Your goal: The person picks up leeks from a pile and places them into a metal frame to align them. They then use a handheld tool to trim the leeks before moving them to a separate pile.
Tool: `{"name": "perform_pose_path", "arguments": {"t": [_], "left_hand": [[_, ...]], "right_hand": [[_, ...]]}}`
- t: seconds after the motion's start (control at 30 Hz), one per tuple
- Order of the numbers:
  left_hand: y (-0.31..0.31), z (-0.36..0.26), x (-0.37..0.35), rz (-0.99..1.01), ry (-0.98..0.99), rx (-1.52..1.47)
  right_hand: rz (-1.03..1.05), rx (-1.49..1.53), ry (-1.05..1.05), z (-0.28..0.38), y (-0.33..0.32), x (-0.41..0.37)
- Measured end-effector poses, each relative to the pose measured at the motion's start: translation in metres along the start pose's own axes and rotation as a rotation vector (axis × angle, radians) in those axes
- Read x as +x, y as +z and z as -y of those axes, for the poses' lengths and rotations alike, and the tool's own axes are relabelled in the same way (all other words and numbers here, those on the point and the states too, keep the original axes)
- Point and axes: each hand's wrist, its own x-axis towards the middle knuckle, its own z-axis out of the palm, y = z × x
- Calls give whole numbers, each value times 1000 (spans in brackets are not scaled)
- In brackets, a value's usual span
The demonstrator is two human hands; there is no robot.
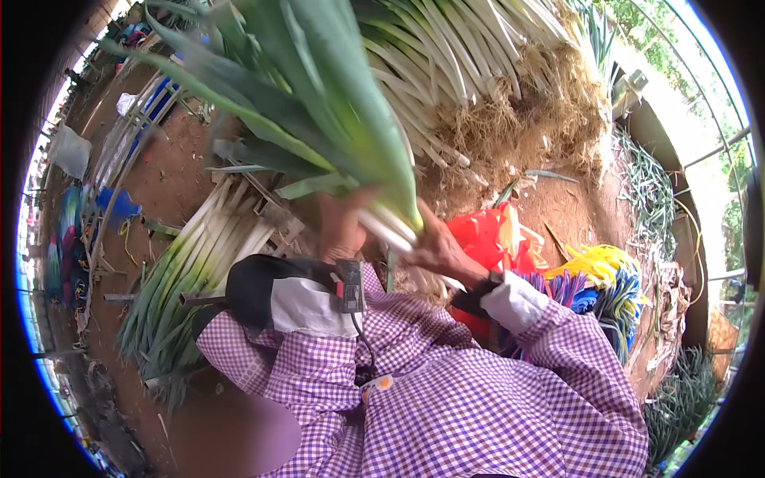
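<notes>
A few large leeks (351,111), with broad green leaves and white stems, slant up and away from me. My right hand (438,248) is wrapped round their white lower ends. My left hand (343,227) is at the stems on the other side, its fingers partly hidden and blurred but closed against the leeks. Just beyond lies a big pile of leeks (446,48), their brown roots facing the right. To my left, more leeks (215,227) lie together beside a metal frame (275,219), leaves pointing toward the lower left.
By my right forearm are a red plastic bag (498,239) and bundles of yellow (598,263), blue and purple ties. Loose green leaves (649,187) lie along the right edge. A blue object (119,203) and poles stand on the left over bare soil.
</notes>
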Motion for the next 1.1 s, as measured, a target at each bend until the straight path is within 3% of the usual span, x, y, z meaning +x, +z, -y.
{"name": "perform_pose_path", "arguments": {"t": [0.17,0.37,0.4,0.47,0.53,0.6,0.73,0.87,1.03,1.07,1.1], "left_hand": [[10,0,-10,-9,-168,217],[7,1,-15,233,-397,349],[3,10,-18,243,-365,438],[-52,70,-21,469,105,966],[-65,90,-28,447,-371,566],[-73,103,-39,435,-518,460],[-67,102,-47,435,-545,456],[-62,102,-47,406,-524,457],[-62,98,-39,313,-431,442],[-68,102,-35,284,-394,443],[-73,105,-30,257,-354,437]], "right_hand": [[-98,-15,31,-10,6,26],[-13,-15,21,-45,-8,22],[1,27,26,-60,-9,18],[-15,103,29,-95,-6,5],[56,1,140,-125,-12,-8],[57,-93,128,-152,-12,-23],[-121,-325,-103,-179,-1,-34],[-128,-232,-62,-202,1,-24],[-97,-217,-77,-154,-5,-12],[-144,-266,-207,-146,-6,-4],[-76,-244,-109,-137,-9,2]]}}
